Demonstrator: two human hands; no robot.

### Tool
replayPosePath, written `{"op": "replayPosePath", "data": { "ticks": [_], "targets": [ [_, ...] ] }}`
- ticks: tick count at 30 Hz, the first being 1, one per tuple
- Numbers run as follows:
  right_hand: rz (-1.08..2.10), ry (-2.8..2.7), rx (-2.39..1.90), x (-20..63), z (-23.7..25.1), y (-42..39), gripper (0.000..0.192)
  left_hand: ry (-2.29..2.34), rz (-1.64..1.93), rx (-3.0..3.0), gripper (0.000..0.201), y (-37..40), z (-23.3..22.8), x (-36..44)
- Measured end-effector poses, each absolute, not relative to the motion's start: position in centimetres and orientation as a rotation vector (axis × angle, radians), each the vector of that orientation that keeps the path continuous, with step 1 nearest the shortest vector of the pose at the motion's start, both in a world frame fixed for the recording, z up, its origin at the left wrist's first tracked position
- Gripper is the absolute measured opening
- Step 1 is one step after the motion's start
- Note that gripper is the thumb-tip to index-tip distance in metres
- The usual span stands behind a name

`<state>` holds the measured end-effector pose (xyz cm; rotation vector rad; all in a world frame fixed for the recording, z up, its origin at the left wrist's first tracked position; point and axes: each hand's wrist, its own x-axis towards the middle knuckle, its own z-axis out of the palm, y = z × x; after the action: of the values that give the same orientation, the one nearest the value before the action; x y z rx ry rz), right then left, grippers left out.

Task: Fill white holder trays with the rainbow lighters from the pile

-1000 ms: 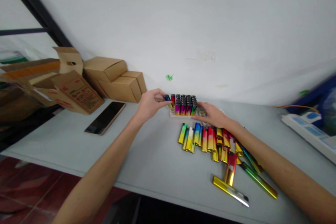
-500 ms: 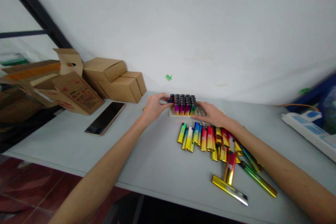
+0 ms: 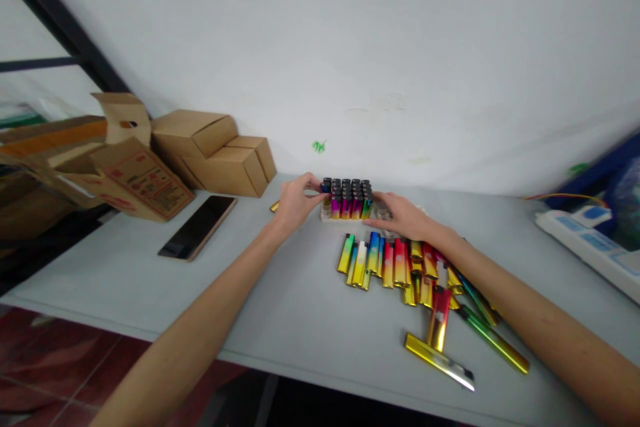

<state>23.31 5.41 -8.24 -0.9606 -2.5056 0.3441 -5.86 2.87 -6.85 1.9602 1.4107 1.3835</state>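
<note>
Even, soft daylight across the white wall (image 3: 380,47) — bright, no hard shadows, only faint ones under the forearms. The foil lighters (image 3: 400,267) throw little glints of glare. Wide-angle bend shows at the edges — the black frame (image 3: 55,20) leans, the blue items (image 3: 607,187) at far right smear into blur.

Open: bare table (image 3: 280,307) left of loose lighters (image 3: 400,267).
Blocked: phone (image 3: 197,227), boxes (image 3: 210,150), wall behind tray (image 3: 345,200).
</note>
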Motion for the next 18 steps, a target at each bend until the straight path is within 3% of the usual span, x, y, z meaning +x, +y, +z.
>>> {"op": "replayPosePath", "data": {
  "ticks": [9, 15, 18],
  "targets": [
    [0.346, -2.494, -0.914, 23.4, -8.3, 5.5, 0.065, 1.534, 1.156, 2.125, 0.011, 3.1, -6.1, -5.6],
    [0.36, -2.499, -0.926, 23.4, -8.2, 5.5, 0.066, 1.548, 1.22, 2.029, 0.025, 3.7, -7.2, -5.8],
    [0.357, -2.496, -0.929, 23.4, -8.3, 5.5, 0.067, 1.551, 1.216, 1.997, 0.022, 3.6, -7.2, -5.8]
  ]
}}
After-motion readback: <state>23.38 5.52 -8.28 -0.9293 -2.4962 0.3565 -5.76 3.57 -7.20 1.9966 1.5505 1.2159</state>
